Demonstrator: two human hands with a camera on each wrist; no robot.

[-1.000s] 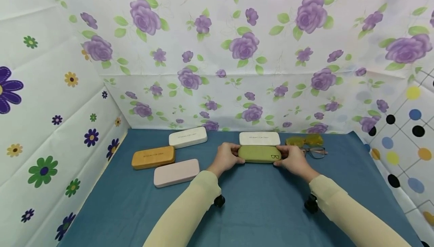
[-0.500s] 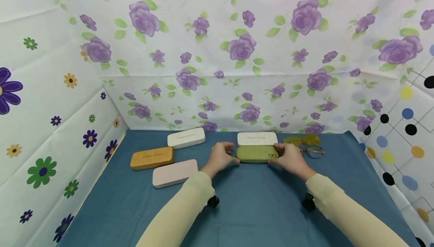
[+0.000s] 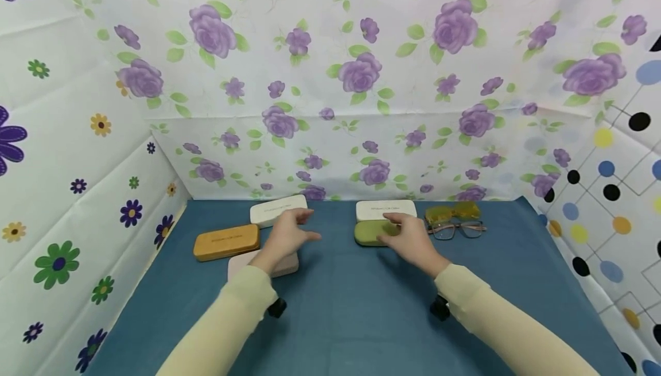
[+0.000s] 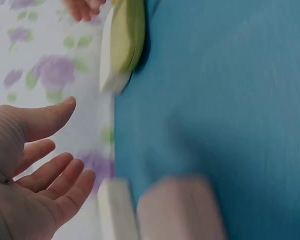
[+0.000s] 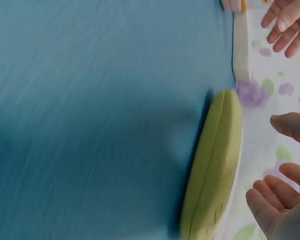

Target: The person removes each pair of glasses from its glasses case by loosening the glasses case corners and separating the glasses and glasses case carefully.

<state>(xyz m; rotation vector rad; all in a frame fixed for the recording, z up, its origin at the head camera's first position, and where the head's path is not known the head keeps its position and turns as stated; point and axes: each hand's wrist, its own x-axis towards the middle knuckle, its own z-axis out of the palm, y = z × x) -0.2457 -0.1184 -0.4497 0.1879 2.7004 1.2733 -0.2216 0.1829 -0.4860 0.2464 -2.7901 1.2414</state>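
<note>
My left hand (image 3: 286,237) hovers over the pink glasses case (image 3: 287,266) with thumb and fingers spread, and nothing is held. The left wrist view shows its palm and relaxed fingers. My right hand (image 3: 413,241) is above the right end of the green glasses case (image 3: 368,233), overlapping it in the head view. In the right wrist view, its thumb and fingers are apart from this green case (image 5: 212,170). The green case lies directly in front of a white glasses case (image 3: 384,209). Its right end is hidden behind my right hand in the head view.
An orange glasses case (image 3: 227,243) and another white case (image 3: 268,213) lie at the left. Yellow-tinted glasses (image 3: 467,210) and clear-lensed glasses (image 3: 444,230) rest on the right. A floral cloth wall (image 3: 330,152) borders the blue tablecloth (image 3: 341,307) at the back.
Both hands have let go of the green case. The left hand has moved left, over the pink case; the right has shifted slightly left. The clear-lensed glasses now show more fully.
</note>
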